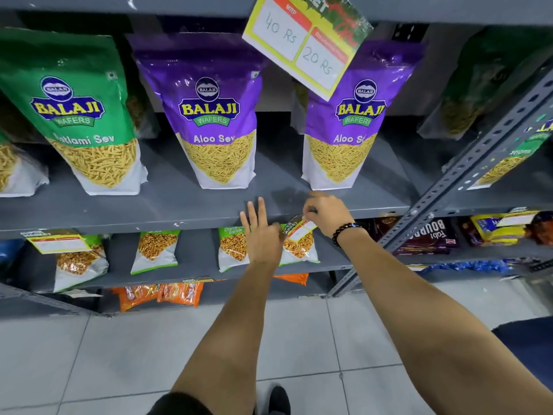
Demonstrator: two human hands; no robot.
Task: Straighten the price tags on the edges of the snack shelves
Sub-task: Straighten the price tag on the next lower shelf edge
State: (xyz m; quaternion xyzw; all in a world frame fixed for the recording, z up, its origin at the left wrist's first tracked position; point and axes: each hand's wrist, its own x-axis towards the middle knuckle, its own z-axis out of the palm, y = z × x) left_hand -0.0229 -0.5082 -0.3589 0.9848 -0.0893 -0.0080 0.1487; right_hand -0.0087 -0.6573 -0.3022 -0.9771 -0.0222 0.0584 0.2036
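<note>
Price tag (299,228) hangs crooked from the grey shelf edge (149,223), pinched by the right hand (324,214) at its top; left hand (263,235), fingers spread, braces its lower-left corner. Recommend levelling against that edge before pressing down. Below lie pale floor tiles (119,354).

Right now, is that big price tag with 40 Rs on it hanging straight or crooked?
Crooked. The 40 Rs price tag hangs tilted from the top shelf edge, its right side higher, covering part of a purple Aloo Sev bag.
</note>
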